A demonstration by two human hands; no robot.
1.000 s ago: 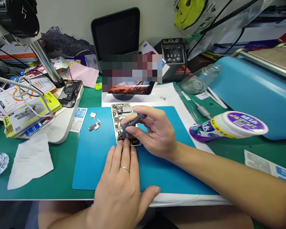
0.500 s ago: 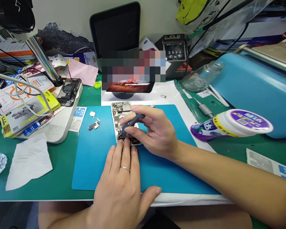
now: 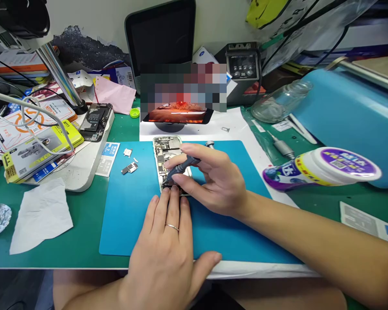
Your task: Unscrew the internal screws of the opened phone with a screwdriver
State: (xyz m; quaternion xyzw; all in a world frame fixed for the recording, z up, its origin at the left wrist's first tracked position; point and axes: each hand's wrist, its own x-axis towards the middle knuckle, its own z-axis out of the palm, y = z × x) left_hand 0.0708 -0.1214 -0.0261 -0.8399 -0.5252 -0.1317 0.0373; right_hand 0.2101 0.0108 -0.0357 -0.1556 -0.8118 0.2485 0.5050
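An opened phone point(image 3: 167, 150) with its inner parts showing lies on a blue mat point(image 3: 129, 215). My right hand point(image 3: 213, 181) pinches a small dark screwdriver point(image 3: 183, 165), whose tip is down in the phone's lower half. Flat on the mat lies my left hand point(image 3: 168, 249), a ring on one finger, its stretched fingertips pressing against the phone's near end. Two small metal parts point(image 3: 128, 168) lie on the mat left of the phone.
A second opened phone point(image 3: 95, 120) rests on a white pad at the left, by boxes, cables and a lamp post. Behind stand a tablet point(image 3: 161, 38), a phone showing video and a station point(image 3: 244, 64). At right lie a glass jar point(image 3: 278, 105) and a purple-lidded tub point(image 3: 323, 168).
Only the view has shifted slightly. Both hands stay at the phone, with the screwdriver tip in about the same place.
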